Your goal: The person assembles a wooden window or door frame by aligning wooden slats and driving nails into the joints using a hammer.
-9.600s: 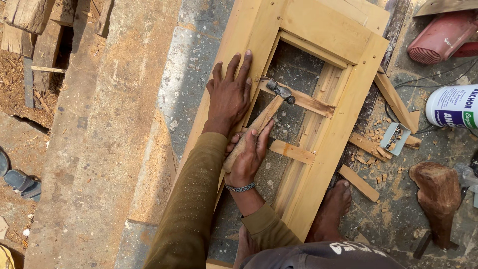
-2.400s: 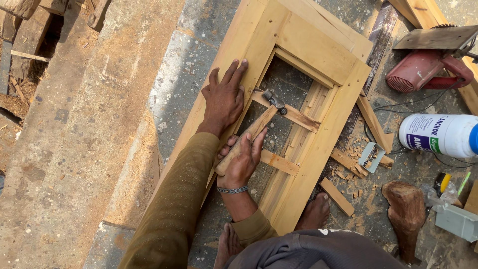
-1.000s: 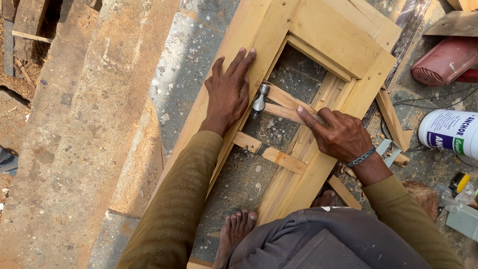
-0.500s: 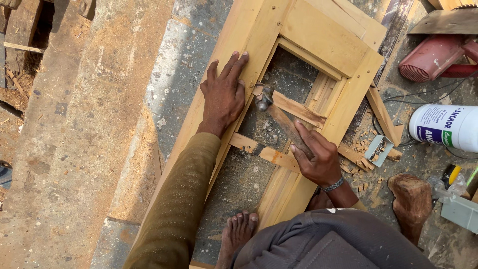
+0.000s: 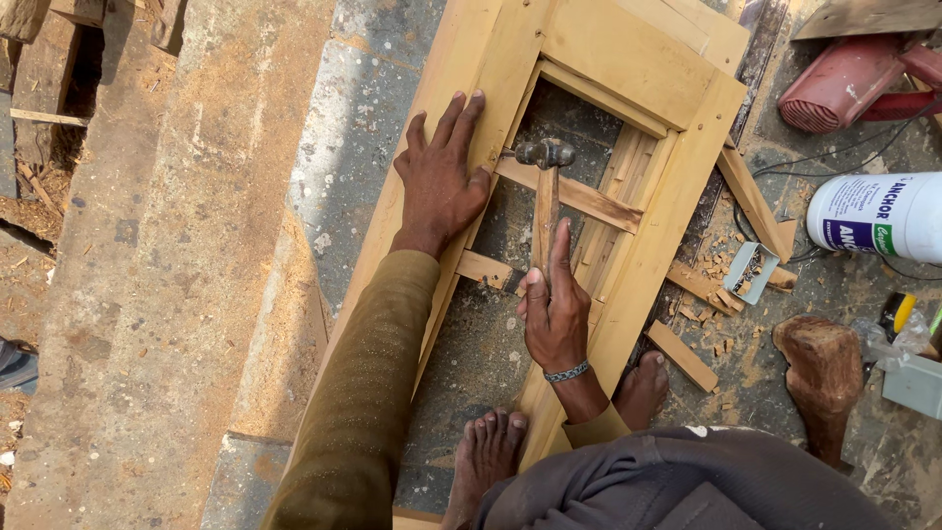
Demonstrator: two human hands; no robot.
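Note:
A pale wooden frame (image 5: 677, 147) lies flat on the stone floor. My left hand (image 5: 440, 182) presses palm-down on its left rail, fingers spread. My right hand (image 5: 554, 314) grips the wooden handle of a hammer (image 5: 545, 186). The hammer's metal head rests at the left end of a thin cross slat (image 5: 589, 199) inside the frame opening. A short second slat (image 5: 486, 268) juts from the left rail just below. My two bare feet rest near the frame's lower end.
To the right lie a white plastic bottle (image 5: 878, 216), a red power tool (image 5: 854, 83), a small box of nails (image 5: 749, 272), wood offcuts and chips, and a dark wooden block (image 5: 824, 378). A concrete ledge (image 5: 186, 265) runs along the left.
My right hand moved from the slats on the right to the hammer handle and now holds it, head against the cross slat. The left hand stayed on the rail.

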